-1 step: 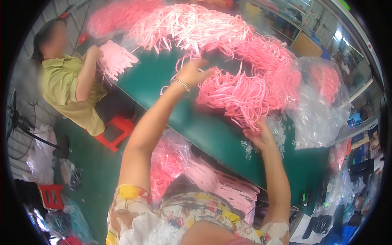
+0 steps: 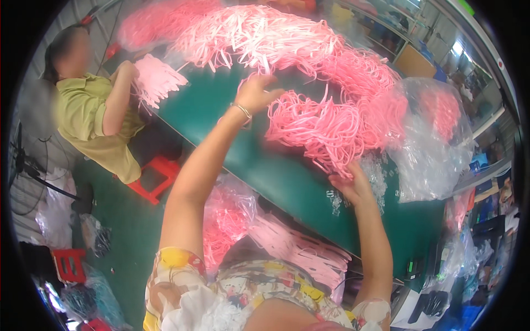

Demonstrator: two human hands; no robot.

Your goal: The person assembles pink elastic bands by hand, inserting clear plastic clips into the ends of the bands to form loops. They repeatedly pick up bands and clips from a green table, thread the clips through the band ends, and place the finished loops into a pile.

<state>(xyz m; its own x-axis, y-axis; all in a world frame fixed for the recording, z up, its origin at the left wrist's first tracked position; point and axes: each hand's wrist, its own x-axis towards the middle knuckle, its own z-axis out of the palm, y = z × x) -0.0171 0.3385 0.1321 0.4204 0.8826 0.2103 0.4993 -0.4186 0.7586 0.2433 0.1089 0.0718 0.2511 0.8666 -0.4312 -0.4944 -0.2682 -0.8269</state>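
My left hand (image 2: pixel 258 95) is raised over the table's middle, its thumb and fingers apart. A pink strand shows behind its fingers, and a bracelet (image 2: pixel 243 113) circles the wrist. To its right lies a loose bundle of pink cords (image 2: pixel 317 124), looped and tangled. At the near tip of this bundle my right hand (image 2: pixel 354 185) is closed on the cord ends; its fingertips are partly hidden. Beyond the bundle, a long heap of paler pink cords (image 2: pixel 259 36) curves across the far side of the green table (image 2: pixel 243 149).
A co-worker in a green shirt (image 2: pixel 91 110) holds a pale pink cord bunch (image 2: pixel 157 80) at the left. A clear plastic bag (image 2: pixel 430 149) lies at the right. More pink cords (image 2: pixel 298 248) sit below the table edge, near a red stool (image 2: pixel 157 179).
My left hand has shifted slightly left, and its bracelet hangs differently on the wrist. My right hand and the bundle look nearly unmoved.
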